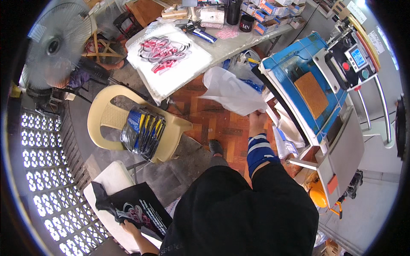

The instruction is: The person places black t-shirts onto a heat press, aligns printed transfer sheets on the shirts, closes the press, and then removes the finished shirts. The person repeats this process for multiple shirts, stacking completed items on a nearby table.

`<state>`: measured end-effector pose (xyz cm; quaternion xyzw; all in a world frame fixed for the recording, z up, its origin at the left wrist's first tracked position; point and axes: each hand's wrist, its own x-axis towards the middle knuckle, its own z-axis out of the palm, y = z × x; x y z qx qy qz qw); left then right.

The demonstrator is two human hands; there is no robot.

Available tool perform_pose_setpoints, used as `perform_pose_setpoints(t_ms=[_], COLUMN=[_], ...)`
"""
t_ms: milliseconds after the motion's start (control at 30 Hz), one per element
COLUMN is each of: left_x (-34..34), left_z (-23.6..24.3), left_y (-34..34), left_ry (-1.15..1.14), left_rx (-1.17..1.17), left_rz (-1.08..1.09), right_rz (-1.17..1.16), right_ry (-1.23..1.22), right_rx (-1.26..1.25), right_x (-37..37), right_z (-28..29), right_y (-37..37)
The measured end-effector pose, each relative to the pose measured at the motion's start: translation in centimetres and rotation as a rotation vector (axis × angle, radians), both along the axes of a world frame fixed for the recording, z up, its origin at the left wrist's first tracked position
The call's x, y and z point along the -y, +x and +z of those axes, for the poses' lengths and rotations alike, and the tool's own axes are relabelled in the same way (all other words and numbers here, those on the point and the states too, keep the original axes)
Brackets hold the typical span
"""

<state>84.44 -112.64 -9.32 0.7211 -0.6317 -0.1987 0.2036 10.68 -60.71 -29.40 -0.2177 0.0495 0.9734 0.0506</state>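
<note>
My left hand (129, 227) is closed on the lower edge of a black cloth (143, 205), which carries a red, grey and white print with white lettering. Whether it is a shirt or a bag I cannot tell. Part of it lies on a narrow white board (115, 176) at the lower left. Ahead of me, my right hand (256, 121) pinches the near corner of a thin translucent white sheet (232, 91). That sheet hangs bent above the floor, between the table and the heat press (314, 81). A blue and white striped band covers my right forearm.
Printed white sheets (164, 57) are stacked on the table (224, 49), near a blue tube-like pack (204, 35), a black mug (246, 23) and small boxes (265, 26). A cream plastic chair (104, 96) holds plastic-wrapped packs (143, 132). A fan (53, 46) stands far left.
</note>
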Motion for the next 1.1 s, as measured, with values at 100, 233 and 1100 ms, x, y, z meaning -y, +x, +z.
perform_pose_setpoints(t_ms=[100,233,1100], left_x=[-0.8,-2.9,-9.6], left_z=[1.1,4.2,9.6], left_y=[-4.9,-10.6,-25.6], left_ry=[-0.070,0.037,0.036], left_rx=[0.126,0.246,-0.020], left_rz=[-0.170,-0.199,-0.587], right_rz=[-0.162,-0.138,0.509], right_ry=[0.208,0.587,2.418], right_rx=[0.112,0.339,-0.268], right_x=[-2.9,-5.0,4.3], right_z=[1.5,1.0,-1.6], right_y=[-2.7,-0.3,-7.3])
